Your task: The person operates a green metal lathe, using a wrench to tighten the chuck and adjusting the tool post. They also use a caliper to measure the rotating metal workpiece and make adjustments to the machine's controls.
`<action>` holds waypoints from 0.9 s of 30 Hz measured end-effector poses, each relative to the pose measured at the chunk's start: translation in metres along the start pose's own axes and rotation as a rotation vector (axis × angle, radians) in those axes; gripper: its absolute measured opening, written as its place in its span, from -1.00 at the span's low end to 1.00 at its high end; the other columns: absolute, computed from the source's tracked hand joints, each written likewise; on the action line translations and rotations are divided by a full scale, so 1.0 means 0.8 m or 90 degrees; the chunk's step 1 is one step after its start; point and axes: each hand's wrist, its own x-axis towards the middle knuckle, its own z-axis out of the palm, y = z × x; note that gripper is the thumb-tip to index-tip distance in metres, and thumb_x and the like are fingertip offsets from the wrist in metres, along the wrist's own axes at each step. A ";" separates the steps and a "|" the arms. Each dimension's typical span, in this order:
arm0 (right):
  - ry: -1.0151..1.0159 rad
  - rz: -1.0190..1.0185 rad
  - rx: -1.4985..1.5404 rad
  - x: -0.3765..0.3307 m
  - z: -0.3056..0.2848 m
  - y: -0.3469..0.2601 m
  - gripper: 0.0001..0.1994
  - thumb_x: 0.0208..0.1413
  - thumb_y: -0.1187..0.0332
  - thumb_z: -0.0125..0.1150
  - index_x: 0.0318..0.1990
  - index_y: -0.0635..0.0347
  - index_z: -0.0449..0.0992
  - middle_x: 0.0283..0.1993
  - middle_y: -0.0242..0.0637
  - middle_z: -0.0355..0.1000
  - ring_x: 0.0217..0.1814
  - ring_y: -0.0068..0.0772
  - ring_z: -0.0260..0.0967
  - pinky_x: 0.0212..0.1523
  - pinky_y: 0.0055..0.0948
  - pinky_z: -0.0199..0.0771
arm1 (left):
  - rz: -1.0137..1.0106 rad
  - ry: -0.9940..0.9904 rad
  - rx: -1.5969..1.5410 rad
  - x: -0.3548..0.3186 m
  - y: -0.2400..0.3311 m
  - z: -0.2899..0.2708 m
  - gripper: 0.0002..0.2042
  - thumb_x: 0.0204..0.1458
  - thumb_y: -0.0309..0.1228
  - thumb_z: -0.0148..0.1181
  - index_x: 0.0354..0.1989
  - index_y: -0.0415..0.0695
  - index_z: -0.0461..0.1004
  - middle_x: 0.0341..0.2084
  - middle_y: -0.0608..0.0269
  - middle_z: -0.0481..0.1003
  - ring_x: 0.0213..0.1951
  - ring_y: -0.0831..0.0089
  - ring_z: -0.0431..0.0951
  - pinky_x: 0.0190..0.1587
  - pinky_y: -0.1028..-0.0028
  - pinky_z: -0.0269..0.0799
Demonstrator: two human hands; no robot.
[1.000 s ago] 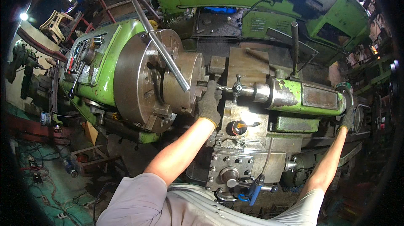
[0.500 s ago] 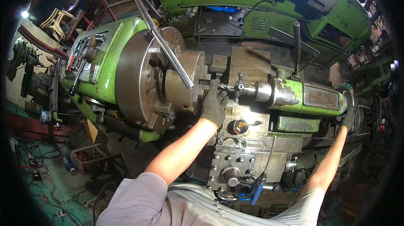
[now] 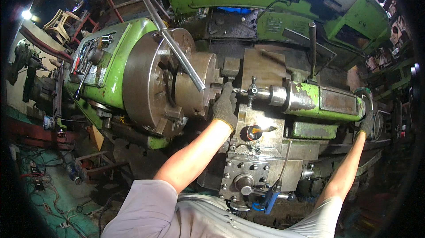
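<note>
The chuck (image 3: 192, 85) stands left of the green tailstock (image 3: 305, 100), open room between. At the handwheel's rim (image 3: 370, 100) is my right hand (image 3: 366, 124), my left hand (image 3: 225, 107) near the chuck's edge, beside the bit (image 3: 241, 91); I can't tell either grip.

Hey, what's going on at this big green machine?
A person is working at a lathe. The gloved left hand is beside the drill bit, between the round chuck and the green tailstock; whether it touches the bit is unclear. The gloved right hand is at the tailstock's handwheel. A metal bar slants across the chuck.
</note>
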 end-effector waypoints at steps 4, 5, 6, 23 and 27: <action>0.053 0.027 0.003 -0.007 0.023 -0.013 -0.46 0.46 0.01 -0.08 0.44 0.05 0.38 0.36 -0.32 0.43 0.38 -0.32 0.36 0.45 -0.31 0.29 | -0.006 -0.037 0.039 -0.002 0.003 -0.009 -0.55 0.11 0.09 0.42 -0.07 -0.02 0.57 -0.29 0.37 0.43 -0.20 0.53 0.39 0.09 0.42 0.32; 0.059 0.036 0.020 -0.008 0.028 -0.019 -0.46 0.45 0.01 -0.06 0.44 0.04 0.38 0.37 -0.33 0.43 0.39 -0.32 0.36 0.47 -0.30 0.27 | -0.005 -0.068 0.032 -0.004 0.001 -0.014 -0.51 0.15 0.13 0.34 0.02 0.00 0.52 -0.21 0.34 0.42 -0.12 0.47 0.38 0.17 0.35 0.28; 0.054 0.044 0.035 -0.002 0.011 -0.008 -0.46 0.45 0.01 -0.04 0.44 0.05 0.38 0.37 -0.34 0.43 0.39 -0.33 0.35 0.47 -0.31 0.28 | -0.004 -0.108 0.028 -0.005 0.001 -0.014 -0.47 0.19 0.17 0.26 0.11 0.01 0.46 -0.13 0.31 0.41 -0.05 0.42 0.38 0.25 0.28 0.24; 0.075 0.019 -0.096 0.022 -0.020 0.030 -0.45 0.43 0.04 0.01 0.46 0.07 0.35 0.40 -0.29 0.40 0.42 -0.31 0.31 0.48 -0.32 0.24 | 0.063 -0.126 0.010 0.010 -0.014 -0.030 -0.61 0.27 -0.01 0.26 0.08 -0.01 0.53 -0.13 0.29 0.55 -0.03 0.41 0.51 0.23 0.29 0.32; 0.156 0.026 -0.201 0.025 -0.045 0.048 -0.42 0.42 -0.02 0.02 0.46 0.05 0.35 0.39 -0.27 0.41 0.42 -0.28 0.32 0.48 -0.31 0.22 | 0.076 -0.090 0.042 0.004 -0.011 -0.019 -0.56 0.25 -0.02 0.27 0.13 -0.07 0.55 -0.11 0.20 0.57 0.03 0.37 0.52 0.35 0.28 0.26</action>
